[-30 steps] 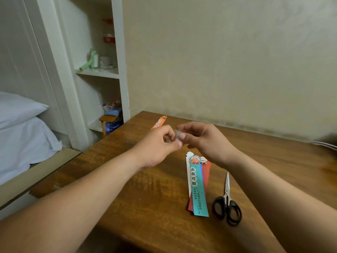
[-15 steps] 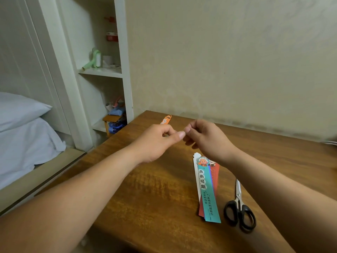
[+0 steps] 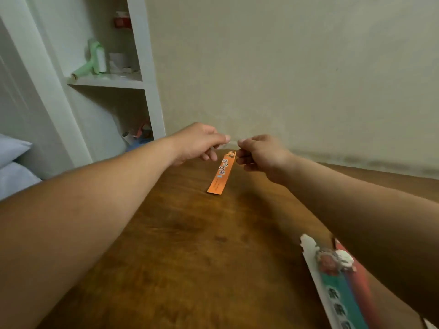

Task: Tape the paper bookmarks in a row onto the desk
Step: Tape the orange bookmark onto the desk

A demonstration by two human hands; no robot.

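Orange paper marks the only piece laid out so far. The orange bookmark (image 3: pixel 222 173) lies flat on the wooden desk (image 3: pixel 190 245) toward the far edge near the wall, with its printed top end just below the two hands.

**Hands.** The left hand (image 3: pixel 197 144) and right hand (image 3: pixel 261 151) hover just above that top end. Each has thumb and forefinger pinched together and the other fingers curled. A pale, translucent tape strip (image 3: pixel 233 141) appears to be stretched between the two pinches.

**Progress (judgement).**
- The task is at an early stage: one bookmark is positioned and its first piece of tape is about to be applied.
- No tape is visible on the orange bookmark itself.
- The bookmark stack (image 3: pixel 339 286) waits at the near right of the desk, well apart from the orange one. Its white, teal and red strips overlap.
- Each of these has yet to be laid beside the orange bookmark and taped, so no row exists yet.

**Limits of view.**
- The tape strip is faint against the wall, so its length and sticky side cannot be determined.
- The right forearm covers part of the stack and the bottom of the frame cuts it off. At least three pieces show, but the full count is unknown.
- No tape roll is in view.
- The items on the white shelf (image 3: pixel 107 83) at the left are too blurred to identify.
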